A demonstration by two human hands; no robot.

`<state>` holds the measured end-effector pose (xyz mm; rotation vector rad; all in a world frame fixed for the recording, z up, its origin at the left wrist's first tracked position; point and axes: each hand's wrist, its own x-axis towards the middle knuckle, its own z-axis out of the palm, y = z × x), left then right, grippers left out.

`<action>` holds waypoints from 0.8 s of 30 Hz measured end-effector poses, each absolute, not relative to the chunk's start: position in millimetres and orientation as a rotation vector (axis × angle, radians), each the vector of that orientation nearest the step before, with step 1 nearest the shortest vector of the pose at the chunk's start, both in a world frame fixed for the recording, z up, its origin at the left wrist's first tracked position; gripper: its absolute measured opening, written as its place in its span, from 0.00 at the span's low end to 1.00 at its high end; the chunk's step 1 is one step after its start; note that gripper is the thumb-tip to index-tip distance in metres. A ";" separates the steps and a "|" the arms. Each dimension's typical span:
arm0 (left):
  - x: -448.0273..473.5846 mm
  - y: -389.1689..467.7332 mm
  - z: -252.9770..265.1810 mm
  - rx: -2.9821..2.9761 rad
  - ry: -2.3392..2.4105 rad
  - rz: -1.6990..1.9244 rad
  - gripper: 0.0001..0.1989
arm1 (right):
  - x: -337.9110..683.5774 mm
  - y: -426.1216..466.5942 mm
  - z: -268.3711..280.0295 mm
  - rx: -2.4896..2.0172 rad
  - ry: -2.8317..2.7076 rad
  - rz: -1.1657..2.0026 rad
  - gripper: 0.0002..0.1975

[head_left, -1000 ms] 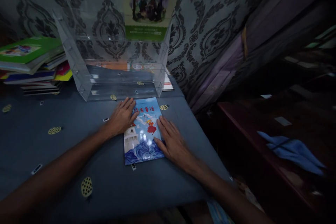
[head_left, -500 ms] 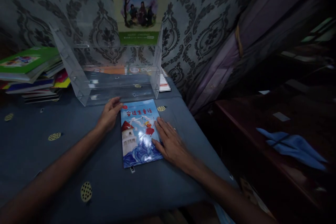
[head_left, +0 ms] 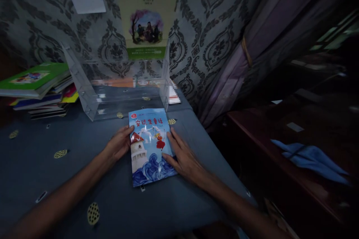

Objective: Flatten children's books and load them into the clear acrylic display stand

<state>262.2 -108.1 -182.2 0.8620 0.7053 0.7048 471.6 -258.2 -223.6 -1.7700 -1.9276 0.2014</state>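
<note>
A blue storybook (head_left: pixel 148 149) with red Chinese title characters, a tower and waves on its glossy cover is between my two hands, face up over the cloth. My left hand (head_left: pixel 121 143) grips its left edge, thumb on the cover and the other fingers partly hidden at the side and beneath. On the right edge, my right hand (head_left: pixel 185 157) holds it with the thumb over the cover and the fingers along the side. Just behind the book stands a clear acrylic rack (head_left: pixel 81 86), with a pale yellow-green book (head_left: pixel 148 18) upright in its upper part.
Several stacked books, a green one (head_left: pixel 36 78) on top, lie left of the rack. A patterned blue-grey cloth (head_left: pixel 70 179) covers the table. Beyond its right edge, a dark red surface (head_left: pixel 252 134) carries a blue cloth (head_left: pixel 311 160). A purple curtain (head_left: pixel 238 63) hangs behind.
My left hand has slid down from the book's top-left corner to the middle of its left edge and grips it. My right hand stays at the right edge. The view has tilted up slightly.
</note>
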 end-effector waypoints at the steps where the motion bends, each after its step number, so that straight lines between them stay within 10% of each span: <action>1: 261.8 -107.8 -179.3 0.856 0.697 0.709 0.05 | 474.0 -257.1 -223.1 -1.756 -1.880 0.243 0.41; 12: 254.3 -106.5 -123.7 0.985 0.581 0.896 0.10 | 498.3 -217.1 -154.6 -1.204 -1.406 1.146 0.19; 18: 233.5 -92.9 -93.9 1.499 0.421 1.066 0.16 | 495.4 -190.9 -133.8 -1.057 -1.543 0.756 0.13; 24: 201.7 -104.8 -107.9 2.249 0.124 0.442 0.19 | 504.2 -191.6 -177.1 -1.039 -1.867 0.369 0.09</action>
